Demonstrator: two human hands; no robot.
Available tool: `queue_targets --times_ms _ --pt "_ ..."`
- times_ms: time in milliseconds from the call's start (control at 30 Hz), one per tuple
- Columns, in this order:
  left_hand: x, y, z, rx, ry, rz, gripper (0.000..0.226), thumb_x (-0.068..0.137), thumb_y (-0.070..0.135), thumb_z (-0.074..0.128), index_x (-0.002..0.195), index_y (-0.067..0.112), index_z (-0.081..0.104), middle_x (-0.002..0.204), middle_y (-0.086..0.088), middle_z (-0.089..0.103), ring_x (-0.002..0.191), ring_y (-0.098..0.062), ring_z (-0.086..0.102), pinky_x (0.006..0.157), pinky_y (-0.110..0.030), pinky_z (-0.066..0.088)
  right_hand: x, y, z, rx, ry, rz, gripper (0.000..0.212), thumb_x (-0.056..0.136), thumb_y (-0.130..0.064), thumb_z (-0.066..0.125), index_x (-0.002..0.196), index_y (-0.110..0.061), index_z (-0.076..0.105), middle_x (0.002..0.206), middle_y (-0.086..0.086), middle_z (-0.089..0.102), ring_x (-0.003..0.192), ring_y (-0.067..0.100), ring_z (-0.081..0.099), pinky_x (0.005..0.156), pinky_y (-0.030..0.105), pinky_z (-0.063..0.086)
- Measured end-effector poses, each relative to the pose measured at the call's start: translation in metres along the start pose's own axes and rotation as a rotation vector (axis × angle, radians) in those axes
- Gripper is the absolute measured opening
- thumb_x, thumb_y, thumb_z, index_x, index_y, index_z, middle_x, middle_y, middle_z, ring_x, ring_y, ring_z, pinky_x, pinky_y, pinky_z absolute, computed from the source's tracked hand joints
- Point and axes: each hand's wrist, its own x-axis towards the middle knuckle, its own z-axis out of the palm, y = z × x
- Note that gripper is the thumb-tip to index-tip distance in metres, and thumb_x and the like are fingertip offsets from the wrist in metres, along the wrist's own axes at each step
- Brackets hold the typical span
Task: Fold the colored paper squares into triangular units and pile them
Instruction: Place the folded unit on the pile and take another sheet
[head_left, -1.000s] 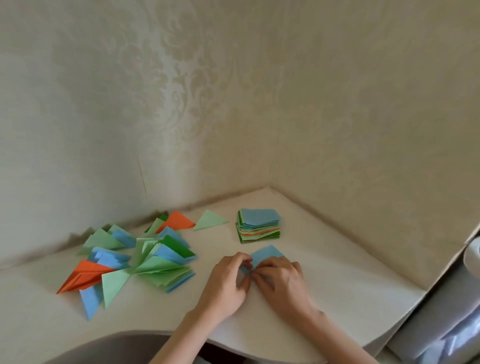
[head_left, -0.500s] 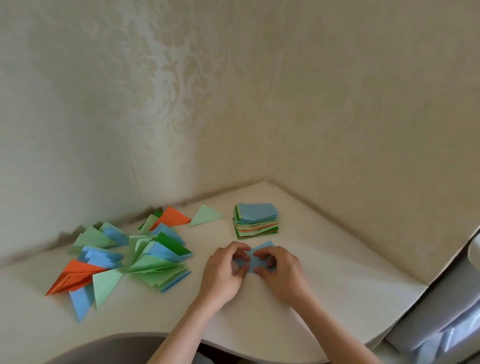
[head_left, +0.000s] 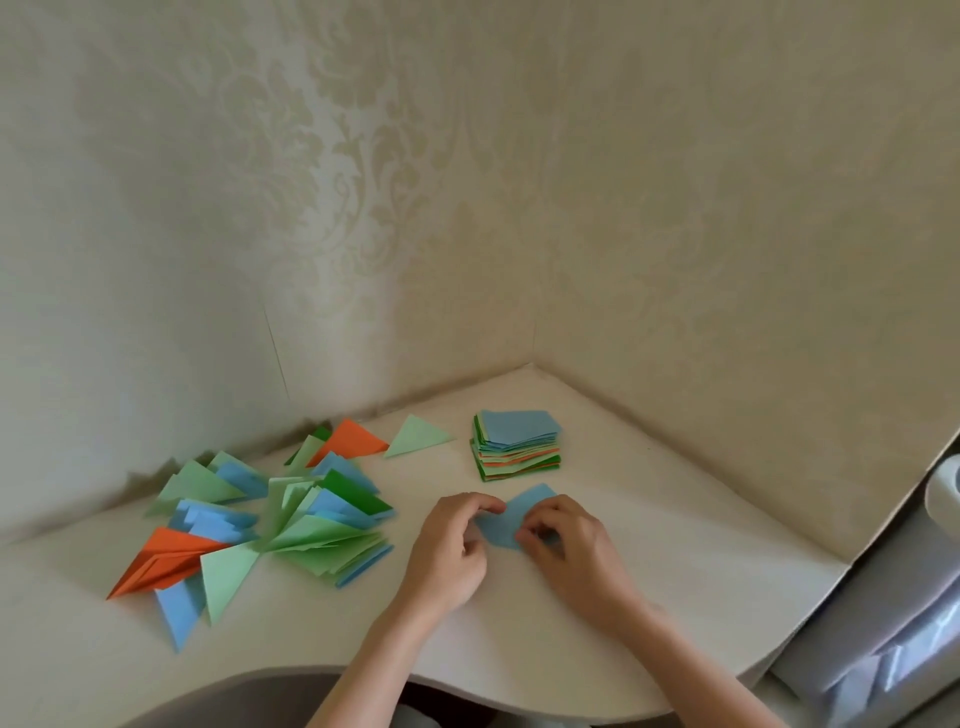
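Note:
A blue paper square (head_left: 511, 519) lies on the white table (head_left: 649, 561) between my hands. My left hand (head_left: 449, 553) pinches its left edge with curled fingers. My right hand (head_left: 571, 551) pinches its lower right part, fingers curled over it. Behind them stands a stack of unfolded squares (head_left: 517, 447), blue on top, with green and orange below. To the left spreads a loose pile of folded triangular units (head_left: 291, 514) in light green, blue, dark green and orange.
Wallpapered walls meet in a corner just behind the stack. A lone light green triangle (head_left: 415, 435) lies between the pile and the stack. The table's curved front edge runs under my forearms. A grey surface with a white roll (head_left: 943, 493) is at the right.
My hands have parted a little, so more of the blue paper shows between them. The camera view has shifted slightly; pile and stack stay put.

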Motion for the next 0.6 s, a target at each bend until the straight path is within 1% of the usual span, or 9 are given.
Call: queue_targets --times_ms 100,167,233,300,367,433,500,533,600 --pt "-0.002 0.002 -0.001 0.047 0.051 0.068 0.042 0.077 -0.009 0.057 0.103 0.023 0.065 0.104 0.017 0.058 0.104 0.000 0.050 0.090 -0.002 0.030 0.005 0.000 -0.008 -0.025 -0.043 -0.057 0.008 0.090 -0.017 0.063 0.088 -0.011 0.067 0.096 -0.003 0.060 0.088 0.011 0.057 0.080 0.020 0.046" --pt "-0.002 0.003 -0.001 0.062 0.088 0.083 0.031 0.080 -0.004 0.063 0.099 0.020 0.067 0.100 0.015 0.061 0.100 -0.004 0.051 0.087 -0.003 0.031 0.009 -0.002 -0.014 -0.008 -0.046 -0.070 0.007 0.091 -0.017 0.062 0.087 -0.013 0.065 0.094 -0.004 0.061 0.086 0.006 0.055 0.077 0.013 0.042" --pt "-0.002 0.003 -0.001 0.074 0.099 0.074 0.026 0.079 -0.001 0.065 0.093 0.020 0.068 0.096 0.014 0.063 0.097 -0.006 0.052 0.085 -0.004 0.033 0.010 -0.004 -0.017 0.009 -0.056 -0.073 0.006 0.090 -0.018 0.063 0.087 -0.014 0.065 0.093 -0.006 0.061 0.084 0.002 0.054 0.072 0.006 0.037" --pt "-0.003 0.003 -0.001 0.082 0.086 0.072 0.025 0.078 -0.002 0.066 0.088 0.021 0.069 0.093 0.012 0.065 0.095 -0.007 0.052 0.083 -0.006 0.035 0.008 -0.002 -0.015 0.000 -0.058 -0.083 0.005 0.087 -0.020 0.067 0.087 -0.015 0.066 0.091 -0.007 0.061 0.082 -0.001 0.053 0.070 0.005 0.035" --pt "-0.002 0.004 -0.001 0.086 0.076 0.077 0.022 0.079 0.001 0.067 0.085 0.022 0.071 0.090 0.012 0.066 0.094 -0.006 0.052 0.081 -0.006 0.034 0.002 0.000 -0.013 0.002 -0.018 -0.074 0.011 0.083 -0.021 0.071 0.092 -0.017 0.066 0.091 -0.009 0.063 0.084 -0.006 0.055 0.071 0.004 0.036" --pt "-0.002 0.005 -0.002 0.088 0.058 0.087 0.016 0.082 0.007 0.068 0.085 0.023 0.072 0.086 0.014 0.066 0.093 -0.003 0.050 0.080 -0.006 0.034 -0.003 0.003 -0.013 0.002 0.026 -0.082 0.013 0.084 -0.024 0.070 0.095 -0.019 0.066 0.094 -0.012 0.065 0.087 -0.006 0.057 0.076 0.008 0.042" --pt "-0.002 0.006 -0.002 0.088 0.031 0.094 0.011 0.084 0.014 0.068 0.086 0.024 0.073 0.084 0.015 0.065 0.091 -0.002 0.049 0.078 -0.006 0.034 -0.008 0.005 -0.014 -0.025 0.020 -0.134 0.013 0.089 -0.029 0.065 0.094 -0.017 0.068 0.101 -0.011 0.066 0.093 -0.003 0.059 0.084 0.020 0.047" --pt "-0.002 0.006 -0.001 0.083 0.027 0.095 0.010 0.084 0.016 0.069 0.087 0.024 0.073 0.083 0.017 0.064 0.091 -0.001 0.050 0.078 -0.006 0.034 -0.010 0.006 -0.014 -0.040 -0.001 -0.161 0.016 0.090 -0.032 0.063 0.094 -0.017 0.069 0.105 -0.011 0.066 0.098 -0.001 0.059 0.087 0.023 0.048" --pt "-0.001 0.003 0.000 0.082 0.035 0.091 0.010 0.084 0.017 0.069 0.088 0.025 0.073 0.082 0.019 0.062 0.090 0.001 0.050 0.078 -0.005 0.034 -0.012 0.007 -0.015 -0.066 -0.033 -0.187 0.023 0.087 -0.038 0.066 0.093 -0.016 0.070 0.109 -0.010 0.063 0.101 0.001 0.059 0.090 0.020 0.046"
